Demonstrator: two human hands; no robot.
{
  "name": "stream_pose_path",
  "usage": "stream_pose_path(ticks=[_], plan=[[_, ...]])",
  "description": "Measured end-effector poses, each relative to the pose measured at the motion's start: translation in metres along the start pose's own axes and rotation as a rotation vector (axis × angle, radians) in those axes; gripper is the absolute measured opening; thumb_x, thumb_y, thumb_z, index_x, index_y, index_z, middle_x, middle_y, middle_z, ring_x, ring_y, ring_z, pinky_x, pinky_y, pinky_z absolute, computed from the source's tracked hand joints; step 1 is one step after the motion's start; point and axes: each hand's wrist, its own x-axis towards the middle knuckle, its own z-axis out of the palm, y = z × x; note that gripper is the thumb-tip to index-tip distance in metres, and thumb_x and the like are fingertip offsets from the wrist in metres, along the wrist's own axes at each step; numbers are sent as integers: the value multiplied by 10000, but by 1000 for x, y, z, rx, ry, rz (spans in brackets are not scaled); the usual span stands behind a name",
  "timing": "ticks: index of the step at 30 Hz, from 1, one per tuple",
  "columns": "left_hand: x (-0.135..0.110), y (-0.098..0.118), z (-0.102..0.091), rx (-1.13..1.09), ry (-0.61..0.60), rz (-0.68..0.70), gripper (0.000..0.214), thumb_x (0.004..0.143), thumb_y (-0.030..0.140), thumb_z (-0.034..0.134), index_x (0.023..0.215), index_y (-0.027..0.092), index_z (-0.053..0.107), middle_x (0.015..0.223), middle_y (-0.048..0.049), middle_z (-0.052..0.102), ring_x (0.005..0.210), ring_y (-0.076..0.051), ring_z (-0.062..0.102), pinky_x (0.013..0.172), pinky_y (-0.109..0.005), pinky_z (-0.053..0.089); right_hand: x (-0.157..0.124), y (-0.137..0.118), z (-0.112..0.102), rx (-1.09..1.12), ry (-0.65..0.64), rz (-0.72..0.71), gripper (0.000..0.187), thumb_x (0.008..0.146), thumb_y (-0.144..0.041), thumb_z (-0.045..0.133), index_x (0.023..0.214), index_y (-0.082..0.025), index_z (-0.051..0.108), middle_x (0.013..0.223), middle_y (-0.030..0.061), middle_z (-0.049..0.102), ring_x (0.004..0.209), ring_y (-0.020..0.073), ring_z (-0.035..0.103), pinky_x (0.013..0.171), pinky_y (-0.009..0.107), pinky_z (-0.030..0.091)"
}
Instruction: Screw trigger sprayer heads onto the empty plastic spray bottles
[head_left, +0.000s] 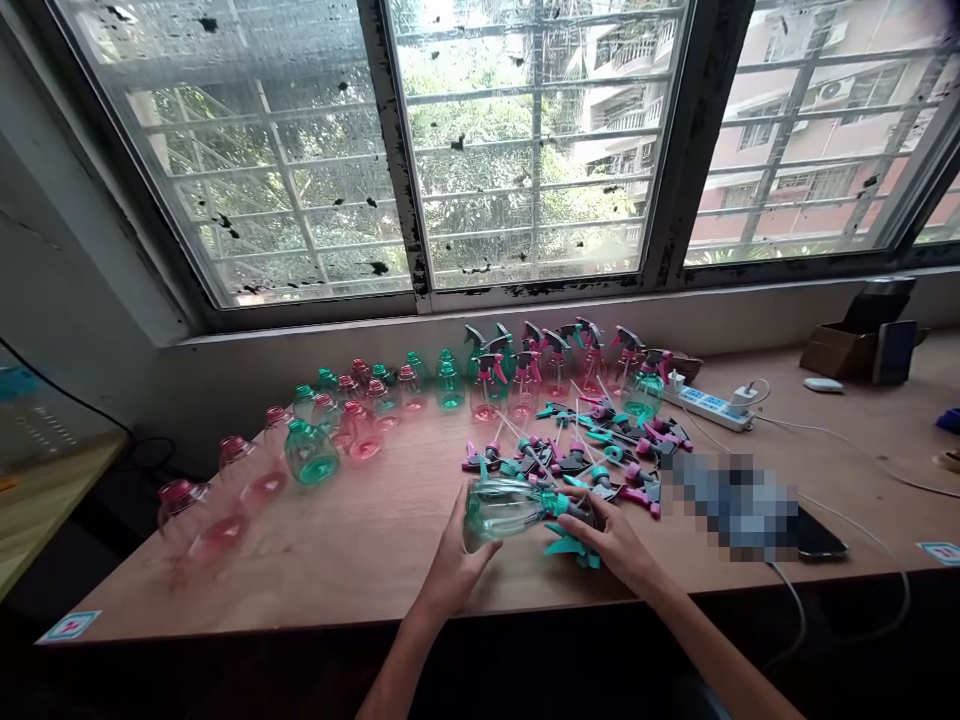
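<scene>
My left hand (456,565) is wrapped round the base of a clear green bottle (504,512), tilted onto its side above the table's front part. At the bottle's neck, my right hand (621,542) grips a trigger spray head (582,508) with green and dark parts. The fingers partly cover this head, and I cannot tell whether it is screwed on. Just beyond both hands lies a heap of loose spray heads (570,458) in pink, teal and black, with thin white tubes. A teal spray head part (571,548) shows on the table beneath my right hand.
Green and pink bottles without heads (311,460) stand to the left on the wooden table (360,560). Several bottles with spray heads (556,370) stand by the window wall. At right are a power strip (709,405), cables, a phone (821,538) and a cardboard box (832,345).
</scene>
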Motion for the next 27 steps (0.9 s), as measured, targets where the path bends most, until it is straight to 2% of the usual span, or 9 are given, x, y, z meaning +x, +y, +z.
stream_pose_path(ticks=[2,5,9,11,14,17,22,25,27], plan=[[0,1,0,5,-11,9,786,833,198,683,1525,310,328,1585,-53,416,1498,-284,304,1246,-513,194,-3,3,0,32,14,21,420,857,-522,682,1147,-221,642,934,47,687,858,250,667,730,329,571],[-1,2,2,2,-38,13,690,923,222,586,1538,334,295,1578,-54,430,1460,-271,387,1203,-500,315,-6,7,-1,57,1,33,415,842,-528,702,1111,-218,639,898,38,668,807,236,645,685,312,549],[-5,9,5,0,-56,21,901,852,268,725,1570,311,181,1620,-97,345,1460,-289,383,1209,-490,308,-9,5,-3,62,-50,16,368,819,-483,742,1076,-231,663,870,15,638,785,212,611,681,287,522],[-5,13,5,-3,-44,26,895,832,313,758,1555,286,230,1589,-124,389,1437,-306,417,1196,-495,333,-10,2,-4,65,-62,6,356,809,-481,747,1055,-237,666,872,12,633,796,213,607,693,286,516],[-4,19,3,-10,-5,35,589,899,402,667,1429,253,457,1506,-132,478,1355,-316,517,1090,-467,476,-11,-2,-3,75,-65,-1,363,792,-492,751,1030,-234,659,879,13,639,801,215,612,698,285,509],[-2,22,0,4,51,43,353,948,418,587,1255,246,616,1450,-112,508,1334,-317,524,981,-423,558,-10,-2,-1,83,-55,4,355,780,-482,770,996,-225,656,850,2,635,765,201,606,691,276,499],[-2,20,-1,53,101,92,373,907,366,663,1271,305,618,1448,-69,508,1328,-296,513,1004,-410,525,-8,6,0,108,-5,43,353,829,-527,720,952,-211,621,718,-9,637,659,192,595,612,279,477],[-3,18,1,59,80,109,366,909,372,653,1262,286,614,1408,-78,557,1278,-284,566,996,-407,533,-7,9,-1,138,6,55,388,833,-565,699,961,-213,595,673,-11,637,630,200,611,595,292,488],[-4,18,2,64,50,106,469,860,376,719,1294,269,578,1378,-90,592,1235,-287,609,1006,-419,534,-7,8,-1,151,5,51,393,808,-547,736,970,-218,595,703,-6,649,656,204,629,614,294,504]])
